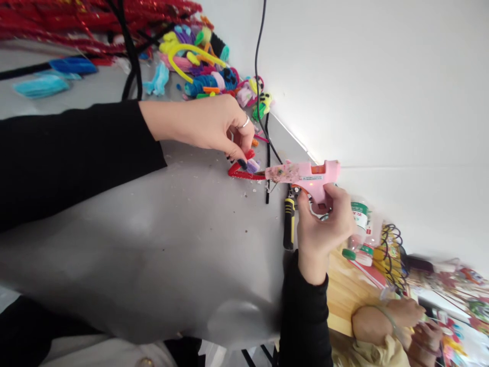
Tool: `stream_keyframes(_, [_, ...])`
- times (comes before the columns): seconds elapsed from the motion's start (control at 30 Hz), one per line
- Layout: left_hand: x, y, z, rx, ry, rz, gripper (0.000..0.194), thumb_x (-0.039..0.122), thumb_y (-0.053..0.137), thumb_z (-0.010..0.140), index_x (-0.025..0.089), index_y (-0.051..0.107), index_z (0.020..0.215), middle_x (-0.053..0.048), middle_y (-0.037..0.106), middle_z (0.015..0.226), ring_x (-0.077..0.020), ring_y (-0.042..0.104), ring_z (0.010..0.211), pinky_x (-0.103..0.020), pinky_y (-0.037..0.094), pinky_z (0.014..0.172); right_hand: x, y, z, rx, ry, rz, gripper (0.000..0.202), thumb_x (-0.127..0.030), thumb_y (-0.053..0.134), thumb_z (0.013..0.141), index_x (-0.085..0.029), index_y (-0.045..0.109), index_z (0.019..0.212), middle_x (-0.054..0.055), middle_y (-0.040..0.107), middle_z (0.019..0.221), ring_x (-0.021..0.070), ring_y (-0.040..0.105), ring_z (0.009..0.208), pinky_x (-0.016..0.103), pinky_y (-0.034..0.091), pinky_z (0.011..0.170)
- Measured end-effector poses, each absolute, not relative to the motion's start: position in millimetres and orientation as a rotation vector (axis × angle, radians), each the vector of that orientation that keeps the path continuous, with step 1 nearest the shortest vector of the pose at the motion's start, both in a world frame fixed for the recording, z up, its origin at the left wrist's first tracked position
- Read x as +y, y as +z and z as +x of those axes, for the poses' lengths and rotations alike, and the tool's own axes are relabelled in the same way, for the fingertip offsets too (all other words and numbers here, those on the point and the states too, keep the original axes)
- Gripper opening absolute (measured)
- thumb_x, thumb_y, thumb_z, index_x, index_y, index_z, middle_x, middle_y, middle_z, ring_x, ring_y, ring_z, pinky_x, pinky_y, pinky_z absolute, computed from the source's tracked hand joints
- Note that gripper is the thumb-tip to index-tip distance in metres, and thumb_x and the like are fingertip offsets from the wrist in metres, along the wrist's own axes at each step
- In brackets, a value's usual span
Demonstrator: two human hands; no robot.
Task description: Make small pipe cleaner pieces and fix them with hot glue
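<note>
My left hand (214, 122), with a ring on one finger, pinches a bent red pipe cleaner (244, 175). A small purple fuzzy piece (252, 165) sits at the fingertips, partly hidden by them. My right hand (324, 221) is wrapped round the handle of a pink hot glue gun (301, 173). The gun's nozzle points left and meets, or nearly meets, the end of the red pipe cleaner. Just below the gun lies a tool with a black and yellow handle (289, 224), its head partly covered.
Bundles of red tinsel stems (76, 23) and colourful pipe-cleaner figures (214, 76) lie along the far side of the grey table (183, 244). A black cord (260, 66) runs down to the gun. Plastic bottles (359, 229) stand at right, near another person's hands (405, 316).
</note>
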State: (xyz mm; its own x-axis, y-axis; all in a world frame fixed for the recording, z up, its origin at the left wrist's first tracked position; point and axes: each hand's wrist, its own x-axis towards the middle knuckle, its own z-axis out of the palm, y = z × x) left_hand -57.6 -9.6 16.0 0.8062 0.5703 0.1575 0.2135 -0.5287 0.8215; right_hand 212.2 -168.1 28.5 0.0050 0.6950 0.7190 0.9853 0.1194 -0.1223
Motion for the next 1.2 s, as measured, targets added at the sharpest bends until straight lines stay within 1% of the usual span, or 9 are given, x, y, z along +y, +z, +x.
stream_keyframes(0.17, [-9.7, 15.6, -56.2, 0.549, 0.541, 2.105, 0.029, 0.046, 0.071, 0.082, 0.018, 0.079, 0.083, -0.005, 0.078, 0.089, -0.0152, 0.065, 0.075, -0.031, 0.047, 0.073, -166.7, 28.6, 207.6, -1.793, -0.575, -1.626, 0.01, -0.025, 0.063, 0.087, -0.023, 0.064, 0.097, -0.003, 0.061, 0.074, 0.0111, 0.048, 0.054, 0.025, 0.043, 0.054])
stream_keyframes(0.37, [-10.8, 16.3, -55.8, 0.572, 0.532, 2.124, 0.032, 0.049, 0.069, 0.081, 0.019, 0.079, 0.082, -0.006, 0.078, 0.088, -0.0154, 0.064, 0.074, -0.032, 0.049, 0.072, -167.2, 29.9, 209.0, -1.796, -0.579, -1.6, 0.01, -0.022, 0.065, 0.086, -0.022, 0.063, 0.096, -0.004, 0.061, 0.074, 0.0102, 0.047, 0.054, 0.024, 0.042, 0.053])
stream_keyframes(0.57, [-12.1, 20.7, -54.9, 0.629, 0.473, 2.147, 0.034, 0.058, 0.067, 0.076, 0.028, 0.078, 0.083, -0.001, 0.079, 0.088, -0.0165, 0.066, 0.075, -0.031, 0.053, 0.069, -169.9, 32.6, 214.8, -1.759, -0.592, -1.665, 0.009, -0.025, 0.065, 0.085, -0.022, 0.064, 0.094, -0.004, 0.059, 0.072, 0.0106, 0.047, 0.054, 0.024, 0.043, 0.054])
stream_keyframes(0.67, [-12.1, 21.4, -54.3, 0.645, 0.44, 2.159, 0.035, 0.06, 0.065, 0.075, 0.03, 0.079, 0.086, 0.0, 0.079, 0.088, -0.0159, 0.067, 0.076, -0.03, 0.053, 0.069, -171.2, 33.3, 216.5, -1.742, -0.577, -1.693, 0.009, -0.027, 0.065, 0.086, -0.022, 0.065, 0.095, -0.004, 0.058, 0.072, 0.0109, 0.047, 0.055, 0.024, 0.042, 0.054])
stream_keyframes(0.77, [-12.1, 21.3, -54.2, 0.649, 0.426, 2.175, 0.039, 0.062, 0.063, 0.077, 0.03, 0.08, 0.09, -0.001, 0.08, 0.09, -0.0173, 0.069, 0.08, -0.032, 0.054, 0.071, -171.6, 33.6, 216.3, -1.74, -0.572, -1.687, 0.01, -0.027, 0.066, 0.086, -0.022, 0.066, 0.095, -0.003, 0.058, 0.072, 0.0112, 0.047, 0.055, 0.024, 0.042, 0.054])
stream_keyframes(0.93, [-12.1, 21.3, -54.2, 0.668, 0.419, 2.173, 0.042, 0.065, 0.063, 0.076, 0.028, 0.08, 0.089, -0.002, 0.081, 0.094, -0.0176, 0.069, 0.082, -0.033, 0.054, 0.073, -171.1, 34.3, 216.1, -1.742, -0.592, -1.662, 0.011, -0.023, 0.067, 0.082, -0.022, 0.065, 0.093, -0.004, 0.058, 0.07, 0.0108, 0.048, 0.053, 0.024, 0.041, 0.054])
stream_keyframes(1.1, [-12.2, 22.3, -54.1, 0.686, 0.37, 2.209, 0.055, 0.067, 0.058, 0.075, 0.028, 0.081, 0.107, -0.002, 0.081, 0.097, -0.0209, 0.07, 0.091, -0.036, 0.053, 0.081, -170.2, 34.4, 219.3, -1.753, -0.632, -1.667, 0.013, -0.022, 0.066, 0.081, -0.022, 0.065, 0.093, -0.005, 0.059, 0.069, 0.011, 0.049, 0.053, 0.024, 0.04, 0.053])
stream_keyframes(1.13, [-12.2, 22.6, -54.1, 0.688, 0.357, 2.216, 0.057, 0.067, 0.057, 0.076, 0.028, 0.08, 0.109, -0.002, 0.081, 0.098, -0.0214, 0.07, 0.092, -0.037, 0.053, 0.082, -170.1, 34.2, 219.8, -1.751, -0.637, -1.667, 0.013, -0.021, 0.066, 0.081, -0.022, 0.065, 0.093, -0.004, 0.059, 0.07, 0.011, 0.049, 0.053, 0.024, 0.041, 0.053])
stream_keyframes(1.2, [-12.3, 23.1, -54.2, 0.692, 0.354, 2.21, 0.055, 0.067, 0.057, 0.076, 0.028, 0.08, 0.106, -0.002, 0.081, 0.098, -0.0209, 0.07, 0.09, -0.037, 0.052, 0.081, -169.6, 33.8, 220.6, -1.746, -0.649, -1.654, 0.012, -0.021, 0.066, 0.081, -0.022, 0.065, 0.092, -0.004, 0.061, 0.07, 0.0107, 0.049, 0.052, 0.024, 0.041, 0.053])
